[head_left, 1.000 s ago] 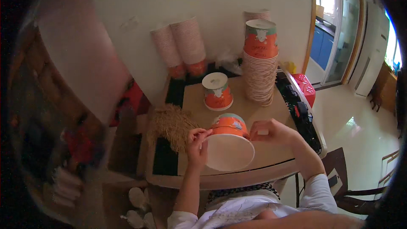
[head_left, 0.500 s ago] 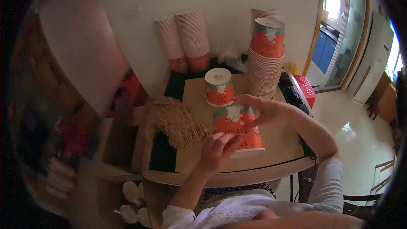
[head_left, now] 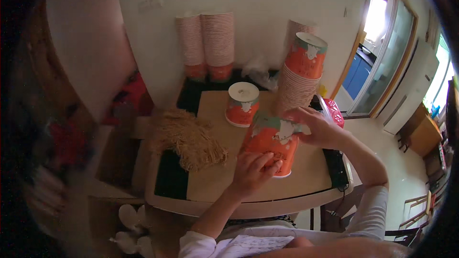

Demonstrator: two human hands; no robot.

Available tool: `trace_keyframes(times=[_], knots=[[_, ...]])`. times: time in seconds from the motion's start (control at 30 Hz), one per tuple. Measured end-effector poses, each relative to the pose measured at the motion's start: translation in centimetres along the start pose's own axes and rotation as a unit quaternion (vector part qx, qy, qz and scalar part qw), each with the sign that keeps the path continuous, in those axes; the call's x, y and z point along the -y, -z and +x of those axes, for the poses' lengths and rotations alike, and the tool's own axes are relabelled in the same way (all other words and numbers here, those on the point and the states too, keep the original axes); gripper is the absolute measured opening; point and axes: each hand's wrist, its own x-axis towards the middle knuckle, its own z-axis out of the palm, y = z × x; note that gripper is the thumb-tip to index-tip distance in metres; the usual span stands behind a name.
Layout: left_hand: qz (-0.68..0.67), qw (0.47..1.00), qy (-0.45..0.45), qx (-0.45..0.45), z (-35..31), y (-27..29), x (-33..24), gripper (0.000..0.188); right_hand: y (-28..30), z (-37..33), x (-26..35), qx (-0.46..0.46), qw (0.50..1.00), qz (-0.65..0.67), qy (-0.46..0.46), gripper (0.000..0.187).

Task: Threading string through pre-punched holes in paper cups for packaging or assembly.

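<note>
Over the near middle of the table, I hold an orange and green paper bucket (head_left: pixel 275 144) with a white cartoon figure on it. It is tilted, its white rim toward me. My left hand (head_left: pixel 256 172) presses its bent fingers on the near lower side. Around the narrow far end curls my right hand (head_left: pixel 319 128), partly hiding it. Just beyond stands another paper bucket (head_left: pixel 243 107), upside down on the tabletop. Left of my hands lies a loose bundle of tan straw-like strands (head_left: pixel 191 142).
A tall stack of nested paper buckets (head_left: pixel 301 86) rises at the back right. Two more stacks (head_left: pixel 217 43) stand against the wall. Crumpled clear plastic (head_left: pixel 258 71) lies between them. A black device (head_left: pixel 337 169) sits by the right table edge (head_left: pixel 348 188). White cups (head_left: pixel 129 217) are below left.
The paper bucket in my hands has tilted and turned, its printed figure shifting right. My right hand has moved slightly right and down. The whole view has shifted a little.
</note>
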Motion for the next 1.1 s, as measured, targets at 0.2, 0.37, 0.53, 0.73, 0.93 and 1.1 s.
trace_keyframes(times=[0.2, 0.37, 0.53, 0.73, 0.93, 1.1], knots=[[0.063, 0.997, 0.034, 0.011, 0.2, -0.8, 0.3, 0.05, 5.2, 0.2, 2.9, -0.096, 0.979, -0.18, -0.028, 0.052], [-0.058, 0.976, 0.196, 0.072, -3.7, -3.5, 1.4, 0.053, 13.3, 2.3, -1.7, -0.264, 0.888, -0.377, 0.003, 0.046], [-0.08, 0.963, 0.25, 0.063, -5.6, -4.8, 1.9, 0.045, 18.9, 6.5, -7.8, -0.287, 0.858, -0.424, 0.032, 0.044], [-0.063, 0.955, 0.283, 0.062, -6.5, -4.5, 3.4, 0.037, 19.6, 8.7, -14.2, -0.245, 0.864, -0.439, 0.033, 0.039], [-0.064, 0.949, 0.299, 0.075, -7.0, -5.6, 3.7, 0.033, 18.4, 9.5, -18.4, -0.216, 0.883, -0.411, 0.064, 0.039], [-0.065, 0.946, 0.306, 0.088, -7.2, -5.9, 3.8, 0.033, 16.8, 10.0, -19.5, -0.159, 0.912, -0.378, 0.005, 0.04]])
